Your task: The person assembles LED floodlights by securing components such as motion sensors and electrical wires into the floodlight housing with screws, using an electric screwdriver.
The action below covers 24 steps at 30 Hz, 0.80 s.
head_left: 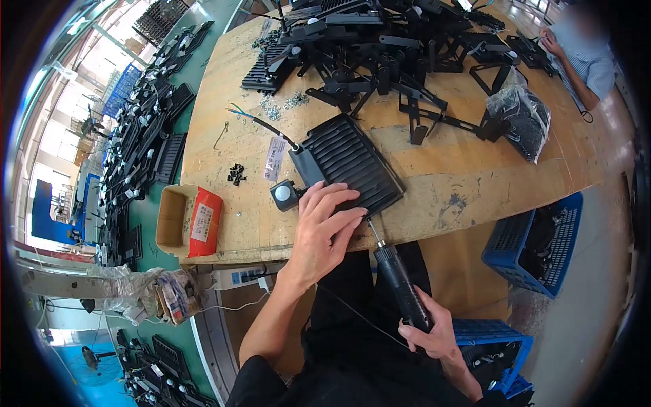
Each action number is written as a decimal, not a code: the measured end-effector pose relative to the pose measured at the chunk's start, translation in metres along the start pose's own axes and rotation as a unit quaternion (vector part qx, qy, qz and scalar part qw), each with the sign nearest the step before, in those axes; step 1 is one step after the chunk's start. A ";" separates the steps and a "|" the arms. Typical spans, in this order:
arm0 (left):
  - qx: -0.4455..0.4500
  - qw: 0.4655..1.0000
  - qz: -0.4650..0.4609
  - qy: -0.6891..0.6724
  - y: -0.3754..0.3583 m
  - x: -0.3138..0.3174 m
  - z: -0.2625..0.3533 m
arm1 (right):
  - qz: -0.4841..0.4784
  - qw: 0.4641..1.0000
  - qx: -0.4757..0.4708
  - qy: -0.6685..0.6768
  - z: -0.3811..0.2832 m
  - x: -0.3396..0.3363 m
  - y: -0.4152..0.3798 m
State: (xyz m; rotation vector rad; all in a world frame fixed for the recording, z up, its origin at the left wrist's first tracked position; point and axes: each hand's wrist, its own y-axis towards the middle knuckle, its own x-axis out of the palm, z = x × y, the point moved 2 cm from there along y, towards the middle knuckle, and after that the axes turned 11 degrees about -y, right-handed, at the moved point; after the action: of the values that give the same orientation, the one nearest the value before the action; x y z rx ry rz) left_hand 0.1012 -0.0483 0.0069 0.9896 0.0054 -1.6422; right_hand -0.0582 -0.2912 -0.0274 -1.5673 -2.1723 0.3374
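Observation:
A black finned floodlight (349, 159) lies fins up on the wooden table, with a round white-domed sensor (283, 195) and a cable with bare coloured wires at its left. My left hand (324, 227) rests on the light's lower edge, fingers bent and close together, thumb near the lower corner. My right hand (434, 329) is wrapped round a black electric screwdriver (400, 281). The driver's bit points up to the light's lower corner; whether a screw sits at its tip is too small to tell. A white label (274, 157) lies beside the cable.
Black brackets (380, 61) and lights are heaped at the back. A bag of black parts (522, 119) lies right, small black screws (236, 174) and an open red box (203, 220) left. Blue crates (536, 244) stand below right. A person (583, 57) is at the far right.

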 end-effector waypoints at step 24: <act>-0.055 0.969 0.009 0.239 0.091 0.024 -0.058 | 0.015 0.988 -0.046 -0.148 -0.006 -0.004 0.004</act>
State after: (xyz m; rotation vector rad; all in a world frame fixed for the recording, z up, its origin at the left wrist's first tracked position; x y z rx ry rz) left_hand 0.2096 -0.0700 -0.0006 1.2724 0.4071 -1.3374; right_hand -0.0506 -0.2938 -0.0249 -1.6923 -2.4201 0.5150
